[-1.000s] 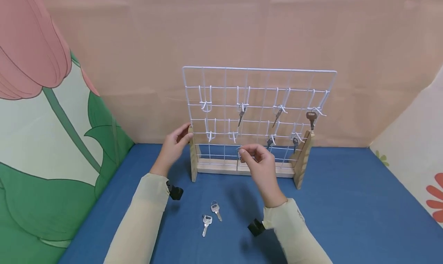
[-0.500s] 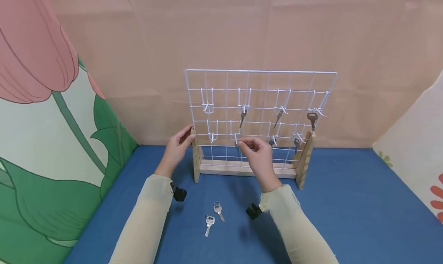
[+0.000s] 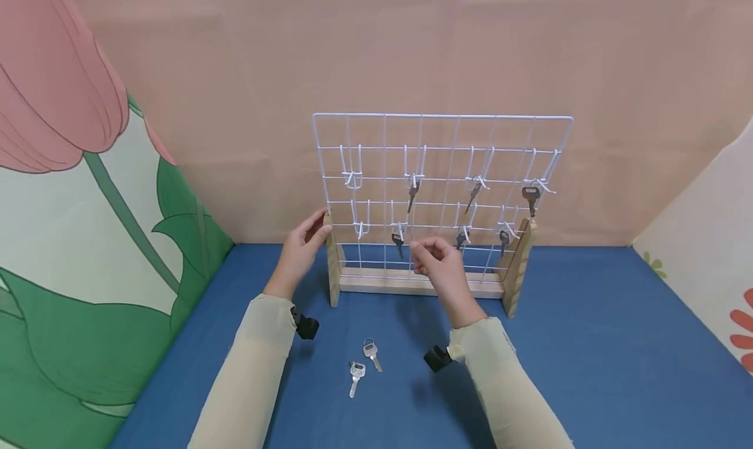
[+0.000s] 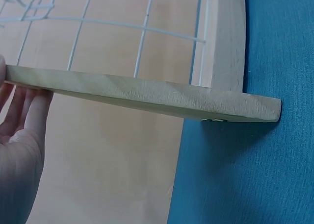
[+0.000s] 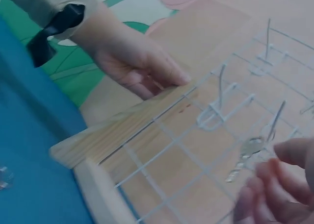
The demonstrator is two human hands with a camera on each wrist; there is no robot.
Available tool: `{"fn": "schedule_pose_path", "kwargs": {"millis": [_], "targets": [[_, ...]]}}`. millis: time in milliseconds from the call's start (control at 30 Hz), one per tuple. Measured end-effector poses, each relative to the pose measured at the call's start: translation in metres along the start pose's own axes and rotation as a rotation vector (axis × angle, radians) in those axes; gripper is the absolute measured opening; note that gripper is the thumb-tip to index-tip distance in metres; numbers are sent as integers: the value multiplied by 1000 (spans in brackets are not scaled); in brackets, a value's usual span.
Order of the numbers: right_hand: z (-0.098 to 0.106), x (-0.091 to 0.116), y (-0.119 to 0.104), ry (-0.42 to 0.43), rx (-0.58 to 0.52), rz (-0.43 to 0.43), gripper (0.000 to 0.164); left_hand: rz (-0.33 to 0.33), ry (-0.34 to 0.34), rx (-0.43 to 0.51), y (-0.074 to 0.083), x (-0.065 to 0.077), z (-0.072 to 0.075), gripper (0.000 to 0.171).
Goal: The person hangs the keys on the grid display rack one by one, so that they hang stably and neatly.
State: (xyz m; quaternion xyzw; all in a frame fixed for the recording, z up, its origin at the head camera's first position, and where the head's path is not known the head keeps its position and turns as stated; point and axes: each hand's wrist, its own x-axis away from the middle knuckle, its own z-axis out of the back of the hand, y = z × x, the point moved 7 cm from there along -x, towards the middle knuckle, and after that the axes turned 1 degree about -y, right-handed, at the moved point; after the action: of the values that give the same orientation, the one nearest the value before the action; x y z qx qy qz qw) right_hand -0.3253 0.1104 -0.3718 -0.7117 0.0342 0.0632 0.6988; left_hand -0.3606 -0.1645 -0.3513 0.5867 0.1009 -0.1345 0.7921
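A white wire grid rack stands in wooden side supports. My left hand grips its left wooden support, thumb on the near side and fingers behind. On a lower-row hook, second from the left, hangs a key; the right wrist view shows this key beside my fingers. My right hand is just right of that key, apart from it, with loosely bent fingers and nothing visible between them. Two loose silver keys, the nearer key and the farther key, lie on the blue table.
Other keys hang on hooks, including a dark-headed key at upper right. Bare hooks are the upper left hook and the lower left hook. A wooden crossbar joins the supports on the blue tabletop.
My right hand has raised a key to the lower hook, let it go there, and drawn back slightly to the right. My left hand has kept its grip on the support.
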Motion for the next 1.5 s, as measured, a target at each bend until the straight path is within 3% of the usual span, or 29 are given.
{"fn": "schedule_pose_path", "kwargs": {"millis": [100, 233, 467, 667, 867, 1067, 1200, 1367, 1500], "targets": [[-9, 6, 11, -165, 111, -50, 22, -11, -4, 2, 4, -5, -1, 55], [-33, 18, 26, -380, 260, 4, 14, -4, -2, 7, 6, -7, 1, 54], [-62, 38, 62, -493, 453, 59, 3, 45, -28, 53, 11, 0, -2, 52], [-72, 53, 81, -613, 564, 43, 8, 36, 3, 56, -2, 1, -4, 53], [-76, 58, 82, -610, 615, 29, 3, 13, 25, 48, -7, -1, -4, 54], [-79, 58, 77, -610, 607, 31, 9, 5, 38, 46, -2, -2, -3, 54], [-77, 57, 73, -621, 593, 61, 12, -5, 43, 53, 2, -4, -4, 54], [-71, 56, 70, -612, 580, 102, 11, 28, 34, 62, -4, 0, -6, 53], [-67, 55, 54, -521, 549, 213, 6, 19, 44, 74, -7, 0, -4, 53]]}}
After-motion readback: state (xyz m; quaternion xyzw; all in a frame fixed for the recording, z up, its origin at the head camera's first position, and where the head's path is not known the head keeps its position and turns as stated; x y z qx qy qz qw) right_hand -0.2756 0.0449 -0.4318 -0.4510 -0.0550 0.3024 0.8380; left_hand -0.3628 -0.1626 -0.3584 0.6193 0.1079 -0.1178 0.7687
